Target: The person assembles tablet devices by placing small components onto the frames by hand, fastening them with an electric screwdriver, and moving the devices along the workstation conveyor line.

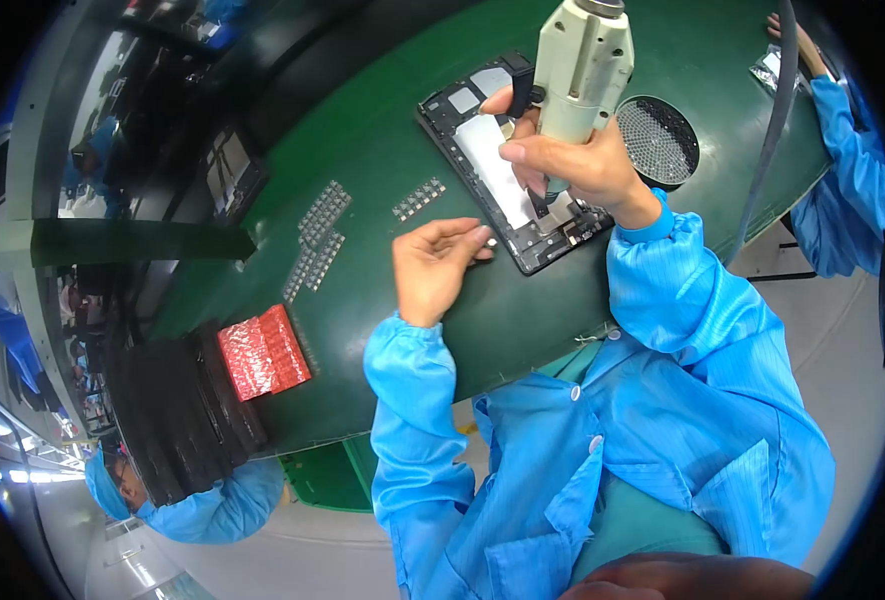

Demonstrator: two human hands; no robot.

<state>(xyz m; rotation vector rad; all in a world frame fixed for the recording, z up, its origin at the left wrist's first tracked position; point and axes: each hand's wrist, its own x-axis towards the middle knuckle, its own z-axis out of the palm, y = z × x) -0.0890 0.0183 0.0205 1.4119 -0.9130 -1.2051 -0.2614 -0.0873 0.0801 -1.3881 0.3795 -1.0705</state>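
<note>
My right hand (587, 170) is wrapped round the lower part of a pale electric screwdriver (584, 75), held over an opened black tablet-like device (494, 170) with a white panel inside. The tool's tip is hidden behind my fingers. My left hand (437, 265) rests at the device's lower left edge, thumb and fingers pinched on a small light-coloured part (491, 242). To the left of the device lies a small group of metallic parts (419, 199), with more rows of them (319, 235) farther left. A round black tray of screws (657, 142) stands right of my right hand.
Red wrapped packets (264, 352) lie beside a stack of black trays (177, 410) at the lower left of the green table (362, 330). A grey cable (767, 130) hangs at the right. Co-workers in blue are at the right (842, 180) and lower left (212, 510).
</note>
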